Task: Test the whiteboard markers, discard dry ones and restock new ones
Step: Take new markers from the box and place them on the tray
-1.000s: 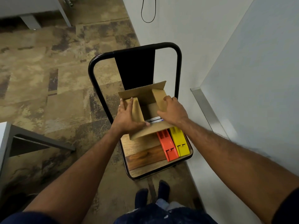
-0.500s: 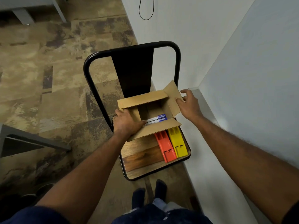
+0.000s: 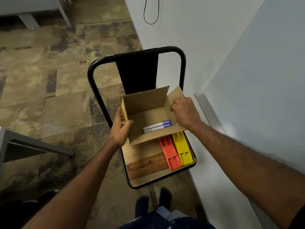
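Box point(image 3: 145, 116) on chair point(image 3: 148, 164) is held open, left wall gripped by left hand point(image 3: 121, 129), right flap clasped by curled right hand point(image 3: 184, 111); two markers point(image 3: 157, 126) lie untouched inside, so testing, discarding, restocking are judged not yet begun.

Left flap point(image 3: 124, 106) raised upright by left hand point(image 3: 121, 129), right hand point(image 3: 184, 111) curled over right flap point(image 3: 176, 95) (markers point(image 3: 157, 126) now uncovered)

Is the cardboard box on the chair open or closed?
Open. The left hand and right hand hold the box flaps apart; two markers show inside.
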